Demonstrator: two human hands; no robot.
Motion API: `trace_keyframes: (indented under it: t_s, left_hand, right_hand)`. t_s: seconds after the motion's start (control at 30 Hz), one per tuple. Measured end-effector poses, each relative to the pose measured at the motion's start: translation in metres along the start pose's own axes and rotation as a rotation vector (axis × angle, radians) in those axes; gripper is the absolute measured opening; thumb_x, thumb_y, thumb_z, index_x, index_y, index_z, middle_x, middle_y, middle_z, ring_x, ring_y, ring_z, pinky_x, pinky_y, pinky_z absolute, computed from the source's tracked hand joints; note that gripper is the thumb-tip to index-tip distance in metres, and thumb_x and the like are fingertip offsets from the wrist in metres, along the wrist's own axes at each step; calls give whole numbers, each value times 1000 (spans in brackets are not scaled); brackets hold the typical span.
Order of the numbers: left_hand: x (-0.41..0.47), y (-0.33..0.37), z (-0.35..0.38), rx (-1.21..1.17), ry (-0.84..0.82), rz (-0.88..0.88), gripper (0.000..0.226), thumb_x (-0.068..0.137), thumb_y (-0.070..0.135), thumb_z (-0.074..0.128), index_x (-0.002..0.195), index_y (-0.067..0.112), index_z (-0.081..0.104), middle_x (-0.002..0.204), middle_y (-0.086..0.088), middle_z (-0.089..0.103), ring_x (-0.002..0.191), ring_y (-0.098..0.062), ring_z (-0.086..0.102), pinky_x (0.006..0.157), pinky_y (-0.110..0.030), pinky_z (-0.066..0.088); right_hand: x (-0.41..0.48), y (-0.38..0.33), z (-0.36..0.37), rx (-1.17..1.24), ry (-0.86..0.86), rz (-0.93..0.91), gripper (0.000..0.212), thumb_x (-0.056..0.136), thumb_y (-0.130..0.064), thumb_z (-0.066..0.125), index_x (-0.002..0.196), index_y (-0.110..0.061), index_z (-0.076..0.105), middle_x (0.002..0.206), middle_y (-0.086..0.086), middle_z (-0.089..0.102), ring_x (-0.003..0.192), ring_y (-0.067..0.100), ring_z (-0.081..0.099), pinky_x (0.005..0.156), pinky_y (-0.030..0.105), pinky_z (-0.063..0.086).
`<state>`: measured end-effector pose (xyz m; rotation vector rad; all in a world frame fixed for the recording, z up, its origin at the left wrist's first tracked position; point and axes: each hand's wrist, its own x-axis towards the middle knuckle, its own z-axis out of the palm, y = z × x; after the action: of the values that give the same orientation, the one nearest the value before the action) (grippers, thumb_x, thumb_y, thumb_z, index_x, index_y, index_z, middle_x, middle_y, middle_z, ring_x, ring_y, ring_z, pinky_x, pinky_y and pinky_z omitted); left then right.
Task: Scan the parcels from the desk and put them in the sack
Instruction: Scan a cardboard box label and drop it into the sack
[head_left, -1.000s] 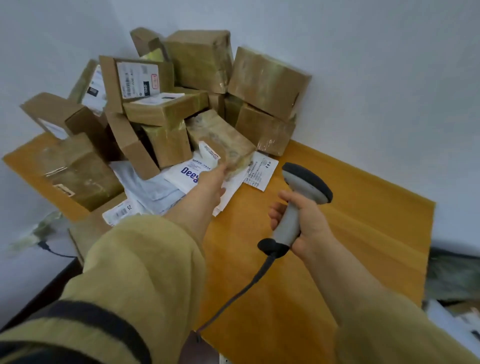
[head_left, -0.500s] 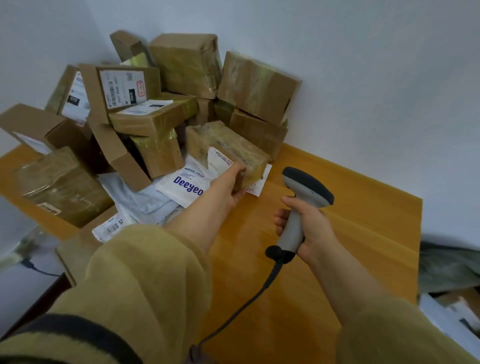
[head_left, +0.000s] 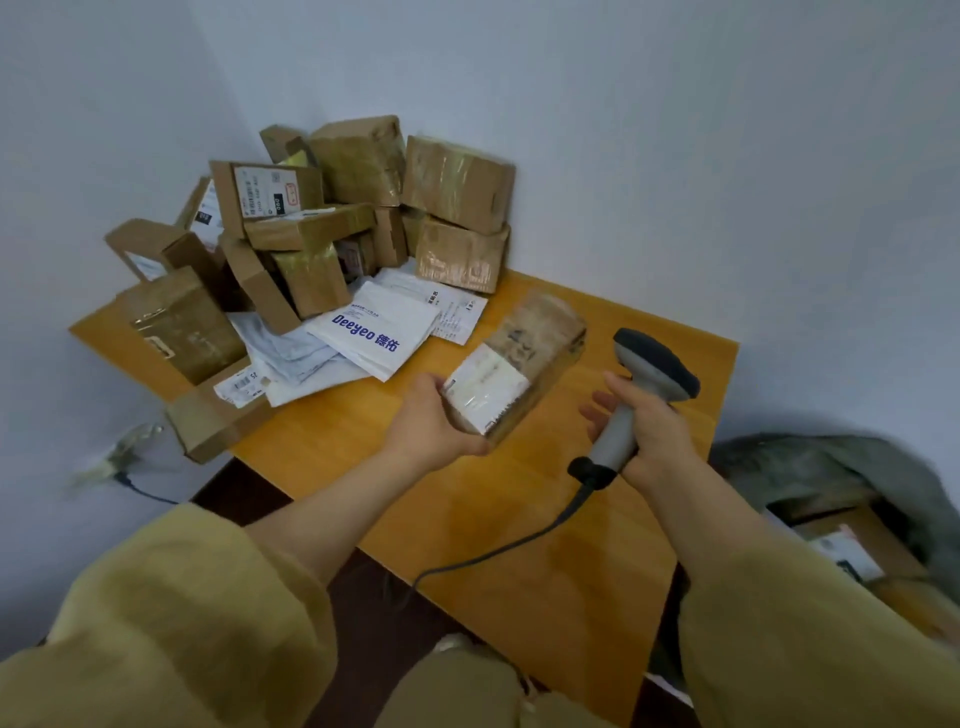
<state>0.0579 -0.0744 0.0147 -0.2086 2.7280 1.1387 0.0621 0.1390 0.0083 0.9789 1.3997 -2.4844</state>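
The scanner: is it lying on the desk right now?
No, the right hand grips the scanner by its handle, holding it up above the desk.

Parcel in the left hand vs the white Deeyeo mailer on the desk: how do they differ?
Shape: the held parcel is a brown taped box; the Deeyeo mailer is a flat white bag with blue print.
Place: the left hand grips the held parcel beside the scanner; the Deeyeo mailer lies on the desk by the pile.
Shared: printed side up on both.
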Motion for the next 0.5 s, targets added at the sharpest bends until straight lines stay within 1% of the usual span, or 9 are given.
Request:
trace_keyframes:
  t_s: [0.03, 0.07, 0.13, 0.17, 0.23, 0.3, 0.4, 0.43, 0.5]
  left_hand:
    - [-13, 2, 6, 25, -6, 44, 88, 56, 22, 91, 125, 11, 37, 97, 11, 47, 83, -4, 47, 62, -16, 41]
    - [-28, 5, 11, 54, -18, 82, 90, 56, 21, 91, 127, 12, 36, 102, 9, 49, 87, -6, 50, 68, -20, 45]
    - [-52, 8, 21, 132, -24, 143, 94, 56, 19, 90, 132, 13, 35, 113, 4, 49, 100, -13, 51, 82, -31, 48]
    - [-64, 9, 24, 176, -3, 177, 95, 56, 19, 90, 134, 14, 36, 120, 1, 47, 105, -16, 50, 86, -34, 48]
    - [-83, 7, 28, 263, 57, 264, 92, 58, 17, 88, 134, 17, 37, 131, -3, 41, 114, -20, 48, 87, -38, 50]
    - [-96, 4, 30, 358, 122, 379, 88, 60, 14, 86, 133, 19, 38, 138, -6, 34, 120, -25, 45, 86, -35, 50]
    - [-111, 2, 30, 488, 192, 520, 86, 63, 15, 86, 127, 29, 31, 146, -14, 25, 124, -32, 42, 80, -37, 54]
    - [-115, 3, 31, 510, 200, 555, 85, 64, 16, 85, 124, 31, 28, 147, -15, 23, 125, -34, 42, 78, -39, 55]
    - [-119, 7, 31, 539, 204, 610, 84, 64, 15, 85, 122, 32, 26, 149, -18, 22, 126, -38, 41, 80, -43, 56]
  right_hand:
    - [-8, -1, -10, 32, 1, 4, 22, 84, -20, 74, 101, -12, 63, 99, 9, 66, 84, 28, 68, 56, 34, 52]
    - [-17, -3, -20, 59, 7, 1, 28, 82, -22, 76, 105, -11, 63, 98, 7, 65, 86, 29, 68, 56, 34, 53]
    - [-32, -4, -37, 88, 23, 1, 43, 78, -25, 79, 114, -10, 62, 97, 5, 64, 85, 28, 67, 55, 33, 55]
    - [-38, -4, -46, 86, 27, 12, 47, 76, -26, 80, 116, -10, 61, 99, 5, 63, 87, 29, 65, 57, 34, 56]
    - [-50, -2, -62, 61, 29, 56, 49, 74, -28, 81, 114, -12, 58, 103, 8, 62, 95, 31, 62, 61, 38, 56]
    - [-60, 1, -75, 29, 25, 103, 50, 73, -30, 82, 111, -14, 54, 110, 10, 60, 103, 33, 59, 65, 42, 55]
    - [-71, 7, -90, 12, 37, 137, 55, 70, -32, 83, 110, -15, 50, 116, 12, 59, 107, 36, 58, 71, 47, 54]
    - [-74, 8, -93, 21, 47, 141, 60, 68, -34, 85, 112, -14, 49, 116, 12, 60, 106, 36, 59, 69, 47, 53]
    - [-81, 9, -96, 71, 62, 145, 75, 60, -37, 89, 119, -13, 49, 115, 12, 62, 103, 36, 61, 64, 44, 54]
